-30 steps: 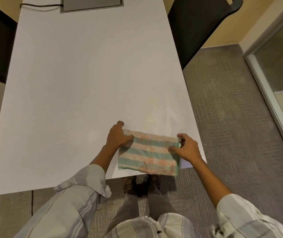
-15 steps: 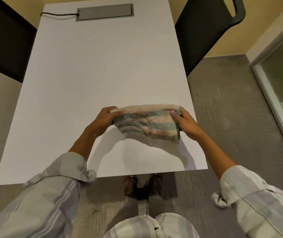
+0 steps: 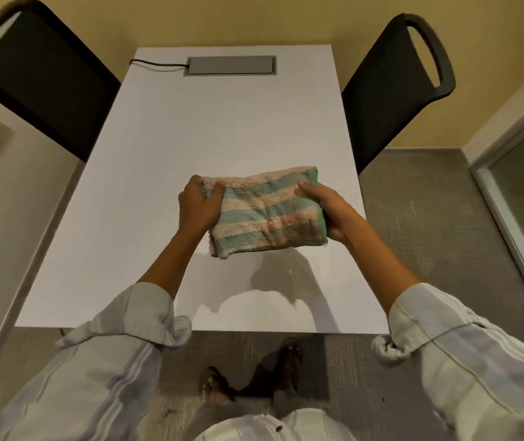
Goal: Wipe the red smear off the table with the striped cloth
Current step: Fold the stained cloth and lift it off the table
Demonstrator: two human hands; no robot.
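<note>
Striped cloth (image 3: 267, 211), folded into a thick pad, green and pale bands, reddish-orange stains across its lower half. Held in the air above the white table (image 3: 228, 128), clear of the surface, shadow cast on the tabletop toward 6 o'clock. Left hand (image 3: 198, 206) clamped on the cloth's edge at 9 o'clock, fingers curled tight around the fold, thumb on top. Right hand (image 3: 325, 206) gripping the edge at 3 o'clock, thumb pressed on the upper face, remaining fingers hidden beneath the fabric. Underside of the cloth out of sight.

Red smear hard to make out: nothing red to be told on the bare tabletop, and the patch directly under the cloth and its shadow hidden.

Grey recessed cable box (image 3: 231, 65) at 12 o'clock on the table, lid shut, contents unseen, a dark cable (image 3: 155, 63) running off toward 9 o'clock. Black chairs at 10 o'clock (image 3: 41, 78) and 2 o'clock (image 3: 391, 90), the left one blurred and cut off by the frame edge. Striped sleeves (image 3: 117, 345) rolled at the forearms. Feet in sandals (image 3: 219, 386) at 6 o'clock on grey carpet, partly hidden.
</note>
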